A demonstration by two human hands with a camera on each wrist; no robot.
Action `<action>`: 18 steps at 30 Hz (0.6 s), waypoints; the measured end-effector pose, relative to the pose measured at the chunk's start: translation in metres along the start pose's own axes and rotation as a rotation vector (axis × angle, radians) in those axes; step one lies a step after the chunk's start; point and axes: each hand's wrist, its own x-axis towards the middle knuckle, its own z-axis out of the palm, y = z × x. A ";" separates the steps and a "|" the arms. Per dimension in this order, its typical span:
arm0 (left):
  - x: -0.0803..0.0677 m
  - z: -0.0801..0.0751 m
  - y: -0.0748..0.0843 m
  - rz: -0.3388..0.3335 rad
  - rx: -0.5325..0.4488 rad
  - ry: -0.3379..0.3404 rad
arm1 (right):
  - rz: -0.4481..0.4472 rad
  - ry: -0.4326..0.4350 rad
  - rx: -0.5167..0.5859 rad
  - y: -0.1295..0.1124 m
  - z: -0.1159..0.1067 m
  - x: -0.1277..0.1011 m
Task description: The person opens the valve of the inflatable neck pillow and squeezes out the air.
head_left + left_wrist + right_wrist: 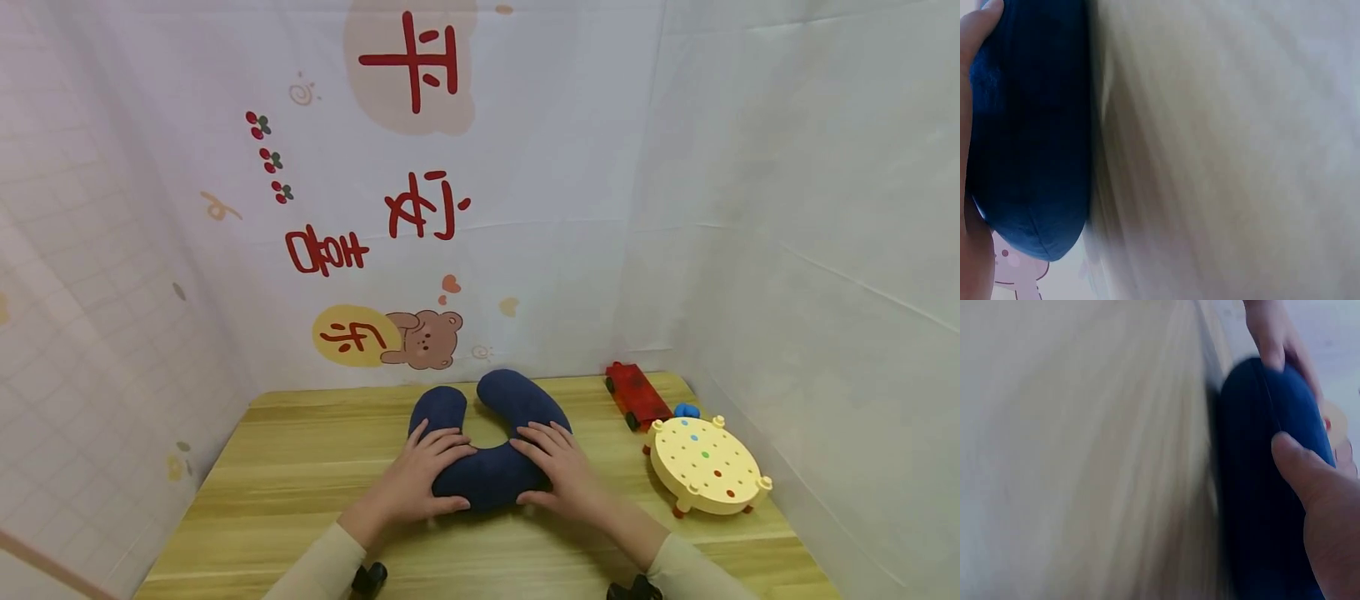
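Observation:
A dark blue U-shaped neck pillow [491, 479] lies on the wooden table, its gap facing the back wall. My left hand [429, 468] holds its left side, fingers spread over the top and thumb against the near edge. On the other side my right hand [564, 471] grips the curve in the same way. The left wrist view shows the rounded side of the pillow [1029, 137] close up, the hand only partly in frame. In the right wrist view, my right thumb [1300, 462] presses near the seam, and the left hand [1275, 331] shows beyond.
At the right of the table [300, 467] stands a round cream-yellow toy [693, 467] with small knobs, short legs and coloured dots. Behind it are a red toy vehicle [636, 393] and a small blue piece [686, 410]. White printed cloth [555, 275] encloses the back and sides.

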 end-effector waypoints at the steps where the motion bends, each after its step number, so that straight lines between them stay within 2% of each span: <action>1: 0.001 -0.001 -0.002 0.011 -0.003 -0.002 | 0.001 0.003 0.002 0.005 -0.001 -0.001; 6: 0.006 -0.003 -0.015 0.046 -0.007 -0.010 | 0.009 -0.018 0.006 0.023 -0.005 -0.007; 10: 0.008 -0.007 -0.019 0.064 0.002 -0.006 | 0.007 -0.013 0.010 0.023 -0.004 -0.007; 14: 0.010 -0.009 -0.014 0.039 0.047 -0.016 | 0.030 0.024 -0.017 0.017 0.001 -0.006; 18: 0.013 -0.005 -0.002 -0.007 0.120 -0.038 | 0.052 0.072 -0.056 0.008 0.008 -0.007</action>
